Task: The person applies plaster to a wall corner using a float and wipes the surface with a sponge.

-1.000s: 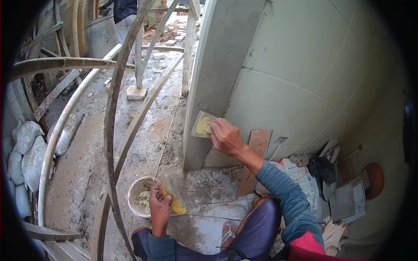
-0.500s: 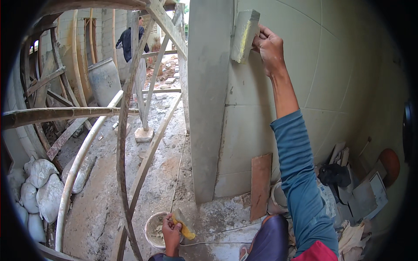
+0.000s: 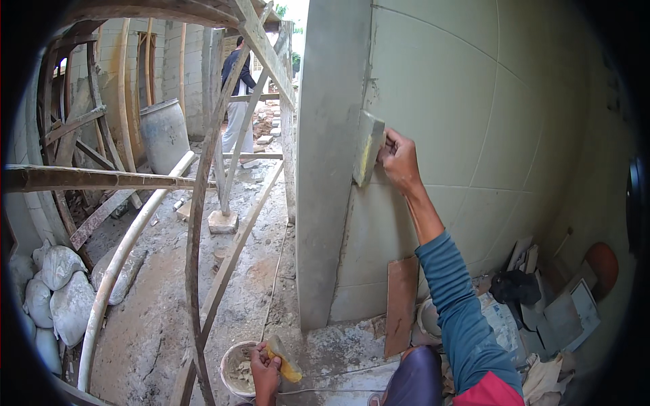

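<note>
My right hand (image 3: 399,162) is closed on a wide scraper (image 3: 369,149), a flat rectangular piece, grey with a yellow strip. Its face lies against the wall's vertical corner edge, where the smooth grey column (image 3: 321,169) meets the pale panelled wall (image 3: 423,88). Low at the front, my left hand (image 3: 265,372) pinches a second scraper (image 3: 284,358), yellow and smeared with grey. Behind that hand stands a round bucket (image 3: 233,358) holding grey, pasty mix.
Wooden scaffold poles (image 3: 200,203) cross the left side. White sacks (image 3: 71,298) lie at far left, with a grey drum (image 3: 164,135) beyond. A brown board (image 3: 401,304) leans on the wall; boards and a black bag (image 3: 516,287) lie right. A person (image 3: 238,88) stands in the background.
My right hand has moved down along the wall edge with its scraper. My left hand keeps hold of the other scraper near the bucket. The person in the background has shifted right.
</note>
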`<state>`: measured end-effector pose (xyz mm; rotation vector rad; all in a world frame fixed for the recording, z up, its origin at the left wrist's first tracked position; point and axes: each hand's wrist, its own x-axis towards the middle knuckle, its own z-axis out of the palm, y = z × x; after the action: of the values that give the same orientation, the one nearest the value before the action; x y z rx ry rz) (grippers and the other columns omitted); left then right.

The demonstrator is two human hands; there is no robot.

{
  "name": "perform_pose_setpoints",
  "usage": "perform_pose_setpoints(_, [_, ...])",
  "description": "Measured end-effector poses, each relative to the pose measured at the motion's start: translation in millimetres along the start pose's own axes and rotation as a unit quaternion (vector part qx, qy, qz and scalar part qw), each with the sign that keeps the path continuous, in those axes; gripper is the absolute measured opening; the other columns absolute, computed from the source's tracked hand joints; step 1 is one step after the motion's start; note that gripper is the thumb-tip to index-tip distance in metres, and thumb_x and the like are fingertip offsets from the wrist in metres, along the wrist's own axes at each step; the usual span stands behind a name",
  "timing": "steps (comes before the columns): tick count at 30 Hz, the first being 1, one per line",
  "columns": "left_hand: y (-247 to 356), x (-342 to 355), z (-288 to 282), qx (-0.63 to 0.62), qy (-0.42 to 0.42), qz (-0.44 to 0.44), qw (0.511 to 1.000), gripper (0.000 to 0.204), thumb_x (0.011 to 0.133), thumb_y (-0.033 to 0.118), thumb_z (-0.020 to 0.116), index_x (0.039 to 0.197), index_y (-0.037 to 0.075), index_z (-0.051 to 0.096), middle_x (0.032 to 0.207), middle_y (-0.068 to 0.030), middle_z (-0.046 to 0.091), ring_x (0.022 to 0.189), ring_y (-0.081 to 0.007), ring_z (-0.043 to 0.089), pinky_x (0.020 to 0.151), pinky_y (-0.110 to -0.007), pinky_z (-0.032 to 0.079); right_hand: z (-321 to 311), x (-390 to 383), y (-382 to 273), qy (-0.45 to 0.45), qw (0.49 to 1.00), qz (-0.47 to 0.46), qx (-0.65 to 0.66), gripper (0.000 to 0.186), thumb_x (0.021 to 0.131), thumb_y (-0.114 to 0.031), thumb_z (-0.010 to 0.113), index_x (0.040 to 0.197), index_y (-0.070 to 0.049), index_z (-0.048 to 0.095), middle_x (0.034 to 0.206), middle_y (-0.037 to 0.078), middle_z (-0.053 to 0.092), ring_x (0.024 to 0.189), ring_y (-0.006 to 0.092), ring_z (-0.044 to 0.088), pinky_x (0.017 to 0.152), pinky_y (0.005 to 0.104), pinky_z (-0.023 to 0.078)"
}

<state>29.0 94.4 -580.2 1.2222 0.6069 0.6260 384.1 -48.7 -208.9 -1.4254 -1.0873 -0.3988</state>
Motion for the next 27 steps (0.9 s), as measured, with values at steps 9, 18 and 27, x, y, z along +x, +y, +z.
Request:
perform_pose_setpoints(9, [-22, 3, -6, 0.0, 0.001, -0.007, 1.0, 0.053, 0.084, -0.014, 0.054, 0.134, 0.0, 0.043, 0.104, -0.0104, 0.063, 0.091, -0.0134, 0.063, 0.079, -0.025, 0.052, -6, -5, -47, 0.102, 0.993, -0.049, -0.019, 0.035, 0.088, -0.001, 0.066, 0.121, 0.006, 0.059, 0.104, 0.01, 0.068, 0.095, 0.0145, 0.065, 0.082, 0.0281, 0.054])
perform_pose_setpoints(18, [-12, 4, 0, -0.027, 0.0, 0.003, 1.0, 0.054, 0.082, -0.014, 0.054, 0.133, 0.001, 0.045, 0.102, -0.0062, 0.062, 0.089, -0.0109, 0.061, 0.082, -0.024, 0.05, 14, 85, -84, 0.152, 0.812, -0.311, -0.47, 0.037, 0.08, -0.013, 0.071, 0.114, 0.001, 0.062, 0.102, 0.016, 0.064, 0.089, 0.0349, 0.065, 0.074, 0.0407, 0.055])
perform_pose_setpoints(27, [-7, -4, -6, -0.008, -0.004, -0.002, 1.0, 0.053, 0.085, -0.013, 0.054, 0.135, 0.0, 0.044, 0.106, -0.008, 0.063, 0.092, -0.0114, 0.062, 0.084, -0.023, 0.05, 83, -102, 10, -0.157, 0.842, -0.313, -0.411, 0.035, 0.074, -0.006, 0.069, 0.106, 0.003, 0.059, 0.098, 0.018, 0.062, 0.092, 0.0337, 0.063, 0.075, 0.0414, 0.055])
